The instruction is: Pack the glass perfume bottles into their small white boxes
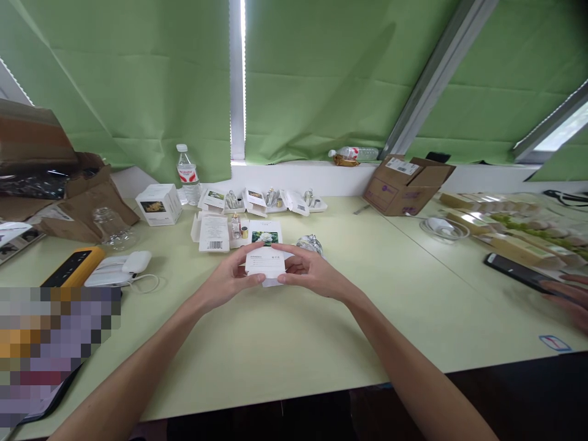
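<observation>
Between my two hands is a small white printed box (265, 262), held just above the table. A picture of a white flower shows on its far part. My left hand (234, 272) grips the box's left side, thumb at the near edge and fingers behind. My right hand (312, 272) holds the right side in the same way. Just past my right hand sits a shiny silvery object (309, 244), partly hidden. To the left of the held box lies an open white box (214, 233) with a barcode, beside a small glass bottle (236, 225) and a gold cap (245, 233).
Several open white boxes (255, 202) with bottles line the back. A closed white box (158, 204) and water bottle (187, 174) stand left. A cardboard carton (407, 184) sits back right. Another person's hand (569, 294) touches a phone (519, 272) at far right.
</observation>
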### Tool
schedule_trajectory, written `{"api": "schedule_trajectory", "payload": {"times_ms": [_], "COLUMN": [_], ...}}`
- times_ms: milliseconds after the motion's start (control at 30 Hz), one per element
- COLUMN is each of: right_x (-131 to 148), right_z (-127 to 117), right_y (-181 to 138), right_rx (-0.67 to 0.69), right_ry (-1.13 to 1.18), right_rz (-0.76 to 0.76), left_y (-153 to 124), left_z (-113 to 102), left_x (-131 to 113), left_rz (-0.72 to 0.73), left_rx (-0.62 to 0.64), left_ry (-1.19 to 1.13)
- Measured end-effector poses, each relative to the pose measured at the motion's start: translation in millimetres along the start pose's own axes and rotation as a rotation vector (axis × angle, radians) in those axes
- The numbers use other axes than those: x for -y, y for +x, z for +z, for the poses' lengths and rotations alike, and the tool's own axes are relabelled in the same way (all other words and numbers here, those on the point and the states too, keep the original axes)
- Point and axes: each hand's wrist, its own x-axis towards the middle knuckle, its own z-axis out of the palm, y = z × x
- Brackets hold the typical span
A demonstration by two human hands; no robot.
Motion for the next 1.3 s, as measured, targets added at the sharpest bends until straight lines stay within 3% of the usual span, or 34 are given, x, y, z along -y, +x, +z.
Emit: {"api": "schedule_trajectory", "payload": {"times_ms": [833,1300], "right_x": [-0.8,-4.9], "right_z": [1.4,6.2], "right_y": [1.6,2.5], "right_rx": [-0.028,-0.078], "right_ry": [-0.083,-0.149], "right_rz": [-0.014,-0.032], "left_y": [1.5,-0.7], "left_z": [0.2,14.3], "left_x": [5.9,2.4], "left_rz": [-0.001,0.037], "left_rx": [-0.002,-0.070], "left_ry": [0.035,0.235]}}
